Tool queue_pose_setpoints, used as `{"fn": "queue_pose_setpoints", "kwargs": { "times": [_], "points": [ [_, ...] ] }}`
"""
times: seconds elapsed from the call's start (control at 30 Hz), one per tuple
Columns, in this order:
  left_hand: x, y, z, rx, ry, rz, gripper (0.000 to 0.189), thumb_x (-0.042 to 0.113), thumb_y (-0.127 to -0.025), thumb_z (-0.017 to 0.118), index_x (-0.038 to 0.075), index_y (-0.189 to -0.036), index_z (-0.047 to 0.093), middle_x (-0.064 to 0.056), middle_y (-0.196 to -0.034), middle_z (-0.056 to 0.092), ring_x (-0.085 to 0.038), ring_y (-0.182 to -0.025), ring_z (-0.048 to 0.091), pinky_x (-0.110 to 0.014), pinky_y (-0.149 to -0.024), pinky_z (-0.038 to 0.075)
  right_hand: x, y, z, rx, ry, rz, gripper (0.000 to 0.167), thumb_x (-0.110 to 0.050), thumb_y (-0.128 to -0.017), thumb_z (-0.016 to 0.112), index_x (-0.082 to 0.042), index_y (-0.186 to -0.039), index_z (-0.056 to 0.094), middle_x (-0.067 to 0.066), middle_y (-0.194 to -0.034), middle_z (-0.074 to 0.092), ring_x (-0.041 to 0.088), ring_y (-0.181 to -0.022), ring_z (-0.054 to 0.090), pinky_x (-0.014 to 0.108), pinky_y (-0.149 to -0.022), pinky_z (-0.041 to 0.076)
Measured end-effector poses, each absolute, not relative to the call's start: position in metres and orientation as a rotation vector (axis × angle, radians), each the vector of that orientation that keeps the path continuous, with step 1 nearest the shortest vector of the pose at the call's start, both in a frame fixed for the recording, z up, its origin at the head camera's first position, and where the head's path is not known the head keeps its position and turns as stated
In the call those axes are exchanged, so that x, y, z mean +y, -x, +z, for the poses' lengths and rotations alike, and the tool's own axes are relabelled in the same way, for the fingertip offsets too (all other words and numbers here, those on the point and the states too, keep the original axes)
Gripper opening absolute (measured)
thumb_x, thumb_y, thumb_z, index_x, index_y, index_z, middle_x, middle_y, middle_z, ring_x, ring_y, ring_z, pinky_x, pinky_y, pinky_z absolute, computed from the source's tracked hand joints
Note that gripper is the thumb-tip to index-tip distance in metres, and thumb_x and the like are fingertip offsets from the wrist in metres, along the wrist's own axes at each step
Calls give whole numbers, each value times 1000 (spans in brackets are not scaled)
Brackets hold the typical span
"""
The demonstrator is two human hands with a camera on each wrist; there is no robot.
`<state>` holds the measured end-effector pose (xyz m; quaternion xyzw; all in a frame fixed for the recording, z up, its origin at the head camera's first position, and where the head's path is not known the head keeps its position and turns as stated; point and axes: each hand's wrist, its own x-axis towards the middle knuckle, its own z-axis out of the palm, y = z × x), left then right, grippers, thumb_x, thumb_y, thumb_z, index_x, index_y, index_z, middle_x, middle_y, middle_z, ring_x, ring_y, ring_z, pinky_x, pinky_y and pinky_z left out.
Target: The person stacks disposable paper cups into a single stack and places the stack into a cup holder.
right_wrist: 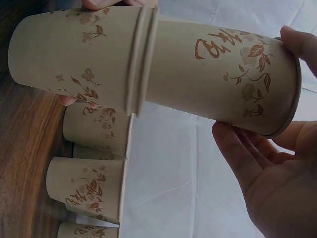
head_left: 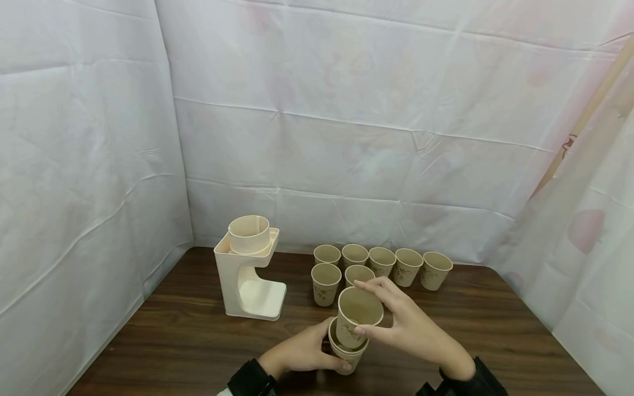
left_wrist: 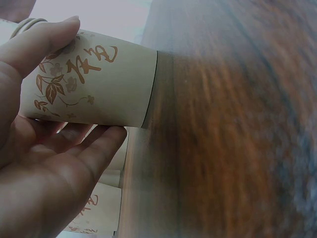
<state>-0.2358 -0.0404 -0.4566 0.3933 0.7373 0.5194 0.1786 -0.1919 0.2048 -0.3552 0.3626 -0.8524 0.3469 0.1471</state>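
Note:
Low at the front, my left hand [head_left: 306,349] grips a beige paper cup [head_left: 349,360] with a brown leaf-and-flower print. Two rims close together in the right wrist view suggest another cup nested inside it. My right hand [head_left: 416,333] holds an upper paper cup [head_left: 360,309] near its rim, thumb on one side and fingers on the other. The base of that upper cup [right_wrist: 213,69] sits inside the lower ones, most of its wall standing out above them. In the left wrist view the base of the lower cup [left_wrist: 109,84] is close to the tabletop; contact is unclear.
Several matching cups stand upright behind my hands, with a back row [head_left: 382,259] and a nearer cup [head_left: 325,286] in front. To the left stands a cream-coloured holder [head_left: 229,283] with a round ring [head_left: 249,236] on top. White cloth [head_left: 346,137] hangs behind the dark wooden table [head_left: 173,335].

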Motion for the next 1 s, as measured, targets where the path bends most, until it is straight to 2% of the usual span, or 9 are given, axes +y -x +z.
{"fn": "queue_pose_setpoints", "kwargs": {
  "times": [0.13,0.3,0.43,0.57,0.7,1.0],
  "points": [
    [-40,236,-457,2091,-1113,1469,64,27,-87,80,21,-140,46,12,-125,60,-7,-114,58,-28,-94,48,203,193,-358,-2445,-1073,970,69,-38,-87,80,-23,-147,49,-5,-130,53,15,-103,58,30,-81,50],
    [-39,235,-456,2090,-1112,1468,65,27,-86,81,22,-140,46,12,-125,60,-7,-114,58,-27,-95,47,200,193,-363,-2430,-1124,917,68,-37,-87,80,-20,-145,51,-4,-131,53,16,-115,57,34,-94,49],
    [-39,235,-455,2083,-1119,1476,69,26,-86,81,23,-144,44,11,-126,60,-8,-115,58,-28,-96,47,199,192,-368,-2439,-1136,909,68,-39,-87,80,-19,-145,51,-4,-130,53,16,-116,56,32,-96,48],
    [-40,235,-457,2100,-1100,1468,73,29,-85,81,25,-146,42,12,-126,60,-7,-116,57,-27,-96,46,196,192,-373,-2461,-1128,911,67,-42,-87,79,-20,-144,52,-6,-131,52,13,-115,56,31,-96,48],
    [-40,236,-459,2096,-1078,1468,76,31,-85,82,25,-148,40,12,-129,58,-7,-117,56,-26,-96,46,195,192,-377,-2464,-1152,904,66,-41,-87,79,-17,-143,53,-5,-129,51,12,-111,57,30,-92,49],
    [-40,234,-457,2067,-1129,1506,73,25,-85,81,22,-147,42,4,-128,62,-8,-115,58,-26,-95,47,195,194,-384,-2516,-1152,927,67,-43,-88,78,-14,-143,53,-5,-129,51,13,-108,58,31,-88,51]
  ]
}}
